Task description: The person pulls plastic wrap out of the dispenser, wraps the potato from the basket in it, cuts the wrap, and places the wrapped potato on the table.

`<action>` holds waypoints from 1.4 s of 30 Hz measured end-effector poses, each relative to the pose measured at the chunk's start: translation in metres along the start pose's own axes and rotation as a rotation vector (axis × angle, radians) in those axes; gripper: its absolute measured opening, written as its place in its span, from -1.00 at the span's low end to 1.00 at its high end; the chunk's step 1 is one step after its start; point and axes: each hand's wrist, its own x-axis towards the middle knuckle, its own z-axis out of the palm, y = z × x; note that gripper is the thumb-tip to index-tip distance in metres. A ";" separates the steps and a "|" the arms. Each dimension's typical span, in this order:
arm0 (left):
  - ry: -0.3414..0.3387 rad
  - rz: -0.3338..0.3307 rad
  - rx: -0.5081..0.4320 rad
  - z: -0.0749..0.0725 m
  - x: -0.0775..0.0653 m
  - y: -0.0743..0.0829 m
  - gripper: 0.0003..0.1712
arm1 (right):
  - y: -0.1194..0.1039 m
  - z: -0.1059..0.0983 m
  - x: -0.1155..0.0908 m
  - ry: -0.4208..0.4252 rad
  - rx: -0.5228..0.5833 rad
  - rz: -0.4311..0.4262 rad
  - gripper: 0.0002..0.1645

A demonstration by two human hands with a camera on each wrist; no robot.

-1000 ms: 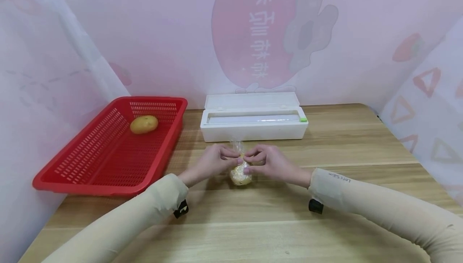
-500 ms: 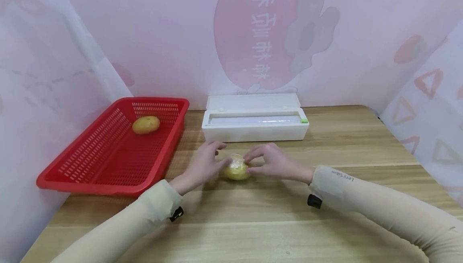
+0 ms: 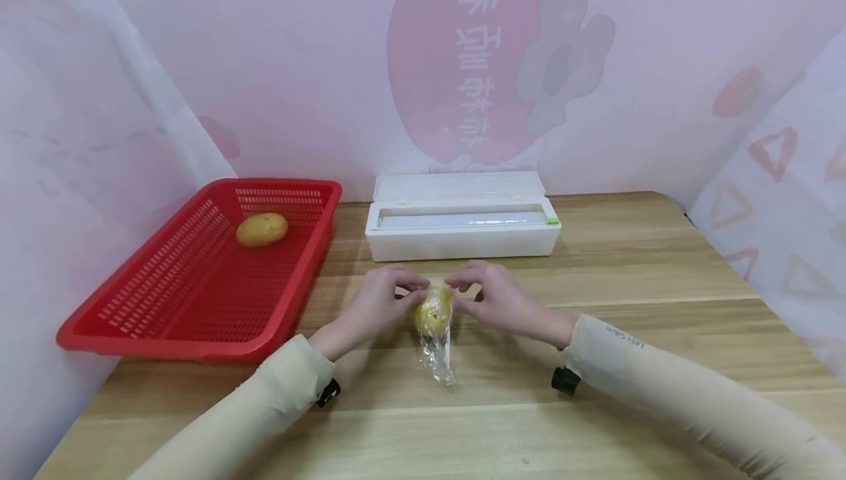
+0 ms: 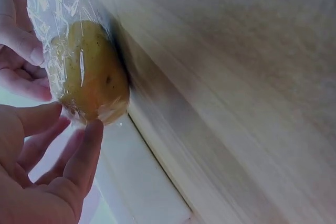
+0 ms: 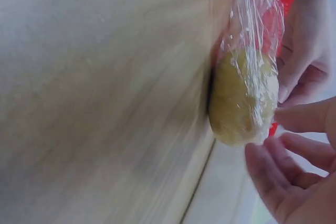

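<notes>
A potato point(image 3: 432, 316) wrapped in clear cling film lies on the wooden table between both hands. A loose tail of film point(image 3: 438, 362) stretches from it toward the person. My left hand point(image 3: 377, 300) holds the far end from the left, thumb and fingers bent at the film. From the other side my right hand point(image 3: 502, 300) grips that same end with its fingertips. In the left wrist view the thumb and index finger meet the potato's tip point(image 4: 94, 72) through the film. The right wrist view shows crinkled film point(image 5: 257, 14) bunched beyond the potato.
A red plastic basket point(image 3: 297, 289) stands at the left with another potato point(image 3: 262, 230) inside. Behind the hands is a white cling film box point(image 3: 463, 245), its lid raised and a roll within. Printed cloth walls point(image 3: 264, 62) enclose the table's back and sides.
The wrapped potato has been turned: its film tail stood at the far side and now points toward the person. Both hands loosened around it midway and now hold its far end.
</notes>
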 end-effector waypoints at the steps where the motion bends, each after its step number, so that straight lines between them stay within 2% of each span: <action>1: -0.010 0.005 0.002 -0.001 0.000 -0.001 -0.78 | 0.000 0.000 0.001 -0.003 -0.001 0.004 -0.59; 6: -0.051 0.108 0.028 -0.006 -0.005 -0.005 -0.76 | 0.002 -0.001 0.002 -0.056 0.044 0.027 -0.58; 9: -0.059 0.188 0.037 -0.008 -0.007 -0.003 -0.73 | 0.002 -0.003 0.001 -0.038 0.067 0.019 -0.58; 12: -0.090 0.227 0.032 -0.007 -0.008 -0.001 -0.73 | -0.001 -0.006 -0.004 -0.020 0.014 -0.015 -0.55; 14: -0.116 0.248 0.029 -0.004 -0.009 -0.001 -0.74 | -0.003 -0.007 -0.009 -0.024 -0.064 -0.067 -0.53; 17: -0.123 0.297 0.029 -0.002 -0.008 -0.002 -0.77 | -0.003 -0.008 -0.015 -0.018 -0.173 -0.188 -0.55; 21: -0.121 0.404 0.063 -0.004 -0.006 -0.004 -0.77 | 0.000 -0.009 -0.016 -0.004 -0.255 -0.342 -0.59; 23: -0.143 0.461 0.107 -0.006 -0.006 -0.004 -0.78 | 0.002 -0.008 -0.014 -0.027 -0.268 -0.375 -0.59; 26: -0.184 0.526 0.187 -0.011 -0.008 -0.002 -0.73 | 0.005 -0.007 -0.012 -0.078 -0.254 -0.370 -0.61; 31: -0.240 0.538 0.288 -0.015 -0.011 0.003 -0.50 | 0.008 -0.005 -0.009 -0.097 -0.236 -0.358 -0.62; 33: -0.241 0.536 0.316 -0.015 -0.012 0.004 -0.48 | 0.008 -0.004 -0.008 -0.090 -0.231 -0.364 -0.62; 42: -0.185 0.574 0.324 -0.013 -0.014 -0.001 -0.74 | 0.016 -0.002 -0.002 -0.075 -0.163 -0.348 -0.69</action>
